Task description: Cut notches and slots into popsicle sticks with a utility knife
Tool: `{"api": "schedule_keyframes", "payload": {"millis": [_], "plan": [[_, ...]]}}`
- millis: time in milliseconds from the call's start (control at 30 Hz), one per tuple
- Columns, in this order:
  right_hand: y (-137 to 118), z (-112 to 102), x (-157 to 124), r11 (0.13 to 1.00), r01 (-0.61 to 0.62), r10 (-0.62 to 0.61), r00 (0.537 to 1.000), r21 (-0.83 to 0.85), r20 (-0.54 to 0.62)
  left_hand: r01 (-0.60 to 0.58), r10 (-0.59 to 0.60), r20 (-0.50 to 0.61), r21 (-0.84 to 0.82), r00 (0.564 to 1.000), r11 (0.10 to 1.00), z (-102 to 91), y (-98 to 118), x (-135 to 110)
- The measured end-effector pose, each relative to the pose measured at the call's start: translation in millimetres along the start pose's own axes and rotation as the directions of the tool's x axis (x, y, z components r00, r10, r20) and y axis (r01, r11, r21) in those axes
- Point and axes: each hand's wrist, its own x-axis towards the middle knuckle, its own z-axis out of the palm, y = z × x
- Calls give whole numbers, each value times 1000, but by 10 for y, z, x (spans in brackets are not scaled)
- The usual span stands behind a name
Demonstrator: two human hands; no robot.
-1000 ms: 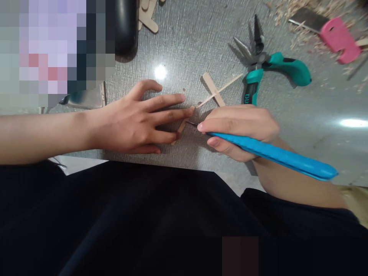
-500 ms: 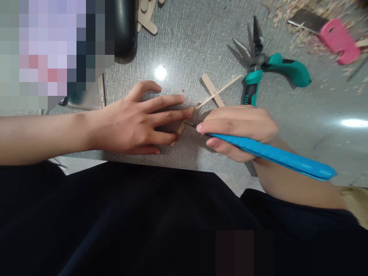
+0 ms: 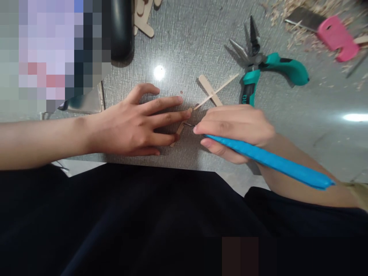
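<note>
My left hand (image 3: pixel 140 124) lies flat and open on the table, fingers spread. Its middle and ring fingertips press down a short piece of wooden craft stick (image 3: pixel 180 129), partly covered by them. My right hand (image 3: pixel 234 130) grips a slim blue-handled tool (image 3: pixel 268 161) like a pen. The tool's thin dark metal tip touches or hovers just over the stick piece between my left fingers; I cannot tell which. Just beyond my hands, a thin wooden strip (image 3: pixel 225 85) lies crossed over a wider craft stick (image 3: pixel 207 85), whose lower end is hidden by my right hand.
Open needle-nose pliers (image 3: pixel 257 59) with teal handles lie beyond my right hand. At the far right are a pink-handled blade (image 3: pixel 336 38) and wood shavings (image 3: pixel 304 36). More craft sticks (image 3: pixel 145 27) lie at the back beside a black object (image 3: pixel 122 30).
The view has shifted slightly. The far end of the blue handle has dipped a little toward me, while the tip stays by the stick piece. My left hand keeps its place on it.
</note>
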Motion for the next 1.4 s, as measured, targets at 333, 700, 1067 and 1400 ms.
{"api": "schedule_keyframes", "payload": {"millis": [333,700,1067,1400], "plan": [[76,82,-68,971,120,-115,993,-207,36,-63,88,-301,91,949,994,91,-76,93],[61,297,-93,948,149,-209,958,-282,-195,258,-211,-261,160,942,953,27,220,218],[188,-156,-44,788,20,-37,999,-615,-15,230,-192,-152,296,970,927,21,475,99],[-276,224,590,538,-75,409,894,-840,183,-130,173,-338,146,925,981,-75,629,165]]}}
